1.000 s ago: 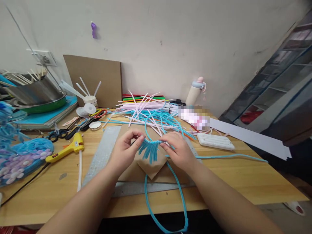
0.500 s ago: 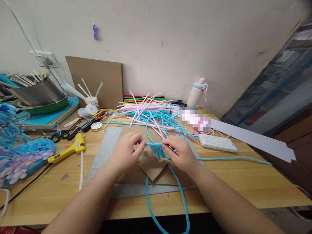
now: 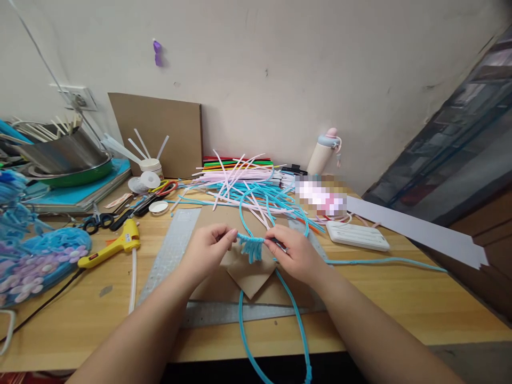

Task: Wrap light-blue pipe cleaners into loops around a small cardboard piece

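A short blue pipe cleaner fringe (image 3: 251, 248) is stretched between my two hands, its looped strands hanging down. My left hand (image 3: 208, 246) pinches its left end between thumb and fingertips. At the other end my right hand (image 3: 295, 249) is closed, thumb against forefinger; a thin dark object shows between its fingers, too small to name. Below the fringe lies a piece of cardboard (image 3: 251, 280) with a pointed corner. A long blue pipe cleaner loop (image 3: 299, 314) passes by it and hangs over the table's front edge.
A pile of blue and pink pipe cleaners (image 3: 256, 189) lies behind my hands. On the left are a yellow glue gun (image 3: 114, 246), scissors (image 3: 98, 220) and a blue flowered craft piece (image 3: 52, 253). A white power strip (image 3: 357, 236) and a bottle (image 3: 322, 153) stand at the right.
The fringe has shifted slightly left and its strands now hang more spread out. My left hand's fingers have closed nearer to its left end. The right hand has barely moved.
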Demonstrator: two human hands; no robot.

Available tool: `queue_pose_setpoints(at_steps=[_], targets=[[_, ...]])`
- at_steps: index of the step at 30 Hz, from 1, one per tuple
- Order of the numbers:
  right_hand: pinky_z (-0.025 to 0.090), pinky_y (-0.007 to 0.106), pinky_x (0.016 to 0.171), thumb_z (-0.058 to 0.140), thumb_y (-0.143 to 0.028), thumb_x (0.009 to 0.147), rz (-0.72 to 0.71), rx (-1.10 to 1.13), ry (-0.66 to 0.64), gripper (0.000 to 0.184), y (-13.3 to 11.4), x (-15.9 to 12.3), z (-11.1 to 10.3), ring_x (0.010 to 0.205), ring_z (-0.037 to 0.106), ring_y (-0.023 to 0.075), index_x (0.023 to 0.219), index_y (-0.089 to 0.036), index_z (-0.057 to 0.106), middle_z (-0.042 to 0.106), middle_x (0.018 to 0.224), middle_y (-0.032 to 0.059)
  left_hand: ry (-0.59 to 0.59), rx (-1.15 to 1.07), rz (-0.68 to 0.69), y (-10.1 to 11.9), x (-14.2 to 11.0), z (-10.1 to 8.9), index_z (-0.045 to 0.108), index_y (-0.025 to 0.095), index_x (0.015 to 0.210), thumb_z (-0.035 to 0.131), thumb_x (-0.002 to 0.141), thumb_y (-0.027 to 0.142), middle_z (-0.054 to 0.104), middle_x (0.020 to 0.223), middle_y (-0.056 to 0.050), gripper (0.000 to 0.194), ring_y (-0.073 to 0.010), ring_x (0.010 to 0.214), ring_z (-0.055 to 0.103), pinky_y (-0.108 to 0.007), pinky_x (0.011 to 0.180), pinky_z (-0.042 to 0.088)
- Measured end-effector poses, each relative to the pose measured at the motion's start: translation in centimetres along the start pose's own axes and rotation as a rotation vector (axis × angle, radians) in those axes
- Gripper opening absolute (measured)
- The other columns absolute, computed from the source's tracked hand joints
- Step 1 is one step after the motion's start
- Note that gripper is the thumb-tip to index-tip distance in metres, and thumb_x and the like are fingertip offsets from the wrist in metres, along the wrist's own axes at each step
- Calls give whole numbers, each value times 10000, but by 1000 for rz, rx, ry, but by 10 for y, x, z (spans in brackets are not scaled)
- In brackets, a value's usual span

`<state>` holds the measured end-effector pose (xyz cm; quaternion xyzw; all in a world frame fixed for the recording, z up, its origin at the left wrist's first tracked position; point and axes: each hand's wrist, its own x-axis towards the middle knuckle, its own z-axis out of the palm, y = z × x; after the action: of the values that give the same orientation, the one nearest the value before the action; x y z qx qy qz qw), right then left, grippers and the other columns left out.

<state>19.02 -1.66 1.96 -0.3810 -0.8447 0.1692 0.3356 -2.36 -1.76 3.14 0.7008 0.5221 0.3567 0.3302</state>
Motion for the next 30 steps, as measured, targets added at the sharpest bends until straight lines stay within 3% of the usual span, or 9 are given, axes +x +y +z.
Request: queue_pose_setpoints(at_steps=[6, 12, 18, 21, 24, 27, 30], targets=[[375, 269, 651, 431, -229, 876, -23, -13, -40, 148, 4, -1, 1, 733, 535, 157, 897, -201, 575, 613, 812, 35, 31, -96, -52, 4, 0, -2, 553, 163, 599, 506, 781, 410, 466, 489, 31, 311, -102, 468, 401, -214, 467, 276], [355, 248, 578, 455, -232, 863, 33, 36, 31, 159, 0, -2, -2, 615, 504, 129, 807, -200, 600, 585, 683, 11, 1, -414, -126, 8, -1, -1, 535, 155, 570, 545, 752, 386, 460, 450, 31, 294, -77, 413, 374, -198, 429, 281], [345, 240, 535, 462, -245, 853, 27, 100, 94, 184, -4, -2, -5, 555, 461, 120, 731, -195, 590, 521, 597, -6, -35, -733, -199, 7, -2, 6, 436, 155, 518, 576, 737, 328, 301, 379, 82, 312, -23, 337, 211, -173, 366, 132], [363, 250, 572, 454, -252, 857, -3, 84, 126, 179, -2, -1, -5, 593, 495, 132, 762, -204, 598, 554, 636, 8, -75, -867, -288, 7, -1, 6, 387, 158, 498, 600, 690, 296, 250, 397, 95, 319, -6, 331, 173, -164, 354, 93], [369, 260, 596, 448, -261, 861, -11, 75, 128, 171, -1, 0, -2, 626, 508, 143, 781, -210, 591, 564, 665, 17, -188, -975, -426, 4, 2, 3, 404, 160, 515, 583, 678, 286, 216, 397, 105, 273, -4, 318, 153, -162, 343, 100], [377, 255, 603, 457, -270, 860, 34, 150, 111, 160, -1, 1, 0, 649, 510, 141, 775, -203, 574, 561, 688, 16, -242, -1020, -509, 1, 3, -2, 422, 160, 521, 571, 680, 278, 227, 387, 103, 248, -5, 296, 157, -163, 326, 97], [390, 245, 613, 468, -297, 861, 101, 248, 91, 147, -3, 1, 2, 694, 519, 140, 838, -195, 571, 567, 754, 20, -227, -976, -472, 1, 3, -3, 434, 150, 498, 579, 688, 278, 247, 371, 93, 271, -7, 285, 199, -160, 321, 77]])
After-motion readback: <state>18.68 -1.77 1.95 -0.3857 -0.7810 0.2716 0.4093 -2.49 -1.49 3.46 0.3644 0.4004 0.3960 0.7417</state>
